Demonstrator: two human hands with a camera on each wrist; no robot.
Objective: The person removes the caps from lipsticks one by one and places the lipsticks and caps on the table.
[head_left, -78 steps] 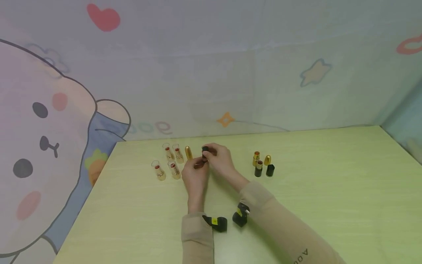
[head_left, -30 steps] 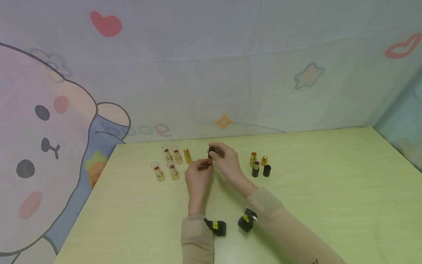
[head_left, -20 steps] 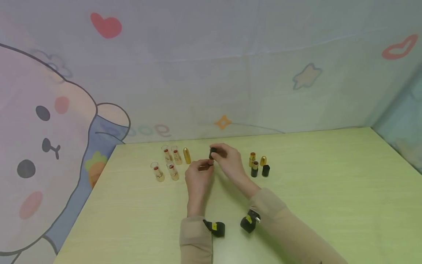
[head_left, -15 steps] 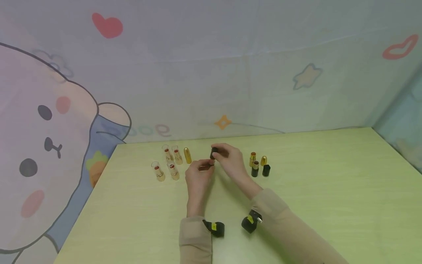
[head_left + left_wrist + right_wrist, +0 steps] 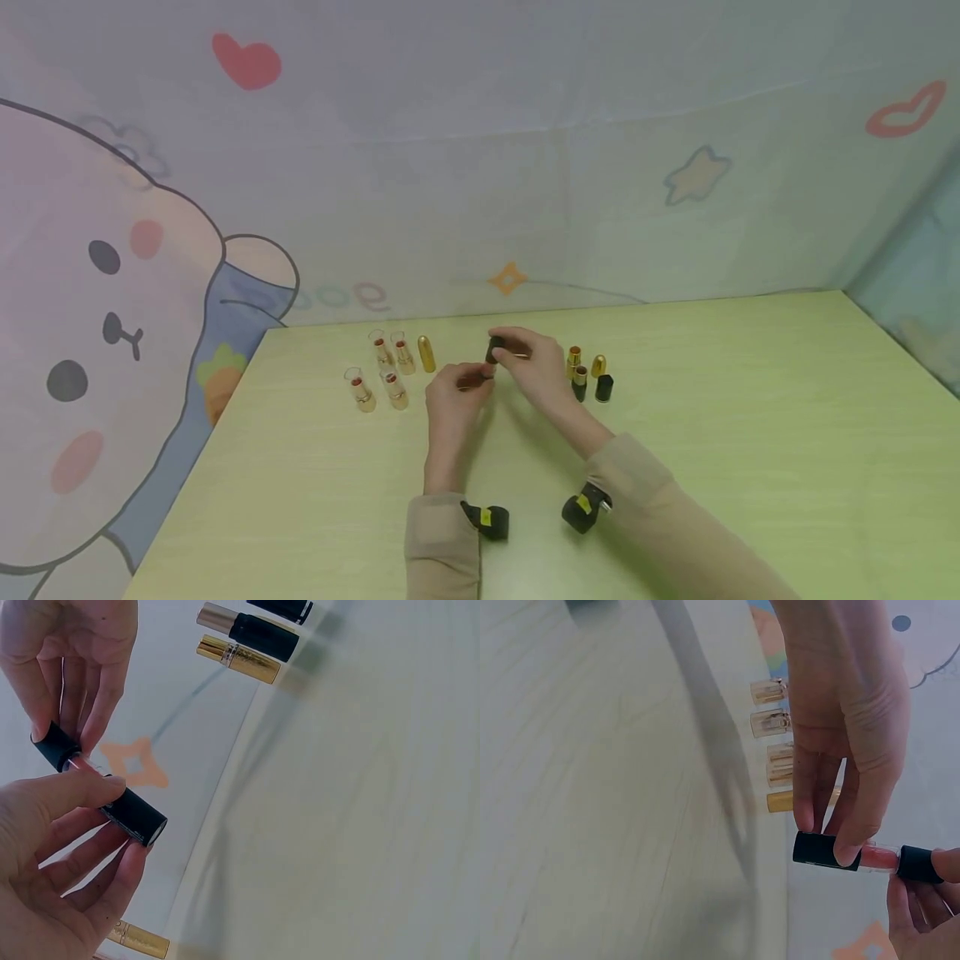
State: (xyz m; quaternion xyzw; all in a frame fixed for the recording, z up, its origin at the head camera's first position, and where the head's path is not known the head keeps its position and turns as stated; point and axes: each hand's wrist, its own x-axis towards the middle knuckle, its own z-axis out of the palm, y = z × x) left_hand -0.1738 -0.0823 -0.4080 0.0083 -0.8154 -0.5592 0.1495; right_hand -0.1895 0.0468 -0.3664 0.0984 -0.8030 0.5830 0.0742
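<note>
Fabric (image 5: 585,200) hangs as a backdrop beyond both hands, greyish lavender and lightly creased, printed with a large cartoon bear (image 5: 161,333) far to the left of the left hand (image 5: 457,398), a red heart (image 5: 250,65) higher up on that side, and a pale star (image 5: 697,176) above and to the right of the right hand (image 5: 538,371). An orange four-pointed star (image 5: 507,267) is printed just beyond the hands. Well to the right, a bluish side panel (image 5: 918,258) meets the backdrop at a corner.

Under the hands spreads a pale yellow-green bench (image 5: 750,442) with a faint wood grain, its back edge meeting the fabric; shadows of the arms fall across it.

A black lipstick tube (image 5: 495,350) is held between the two hands, above the bench. The left hand pinches one black end between thumb and fingers, the right hand pinches the other, and a clear section with pink inside shows between them.

Just left of the left hand stands a gold bullet-shaped tube (image 5: 427,354); farther left are four gold lipsticks (image 5: 397,393) with clear caps. Just right of the right hand stand an uncapped gold lipstick (image 5: 573,361), a gold cap (image 5: 598,367), an uncapped black lipstick (image 5: 580,385) and a black cap (image 5: 604,388).
</note>
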